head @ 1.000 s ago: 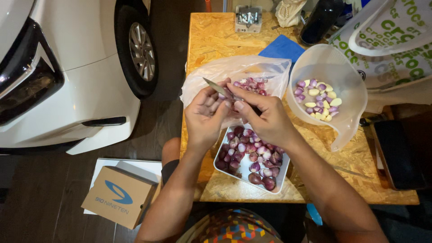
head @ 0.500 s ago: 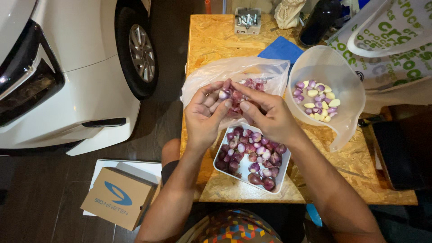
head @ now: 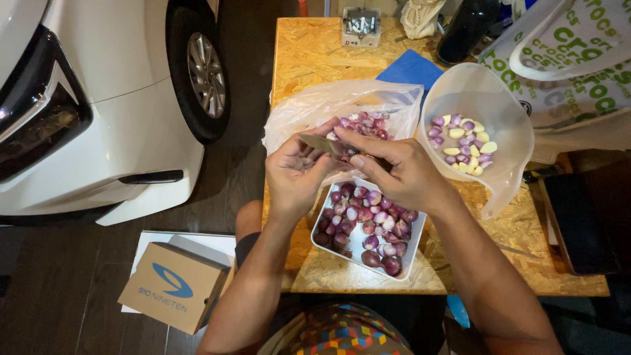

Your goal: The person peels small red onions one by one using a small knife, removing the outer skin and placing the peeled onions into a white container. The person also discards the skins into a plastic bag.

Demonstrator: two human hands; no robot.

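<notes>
Head view shows a white car (head: pixel 98 112) on the left, the biggest thing here, parked on the dark floor. Next to it is the wooden tabletop (head: pixel 315 59). A clear plastic bag (head: pixel 309 112) lies open on it with purple skins inside. To the right stands a see-through plastic bowl (head: pixel 506 105) with peeled shallots (head: pixel 463 141) in it, pale and purple. A white square tray (head: pixel 411 260) sits near the front edge, full of unpeeled shallots (head: pixel 368 227). A brown cardboard box (head: pixel 174 286) lies on the floor below.

Both hands are up over the tray and the bag. The left hand (head: pixel 296 174) has its fingers curled shut on a small shallot, but the shallot itself is mostly hidden. The right hand (head: pixel 401 174) has its fingers clamped on a small knife (head: pixel 325 144), thumb pressing near the blade.

Half a second ago no blade showed and a shallot sat out between the fingertips. Now the blade lies flat across the left fingers again. That looks like a new cut or peel has begun on this shallot.
</notes>
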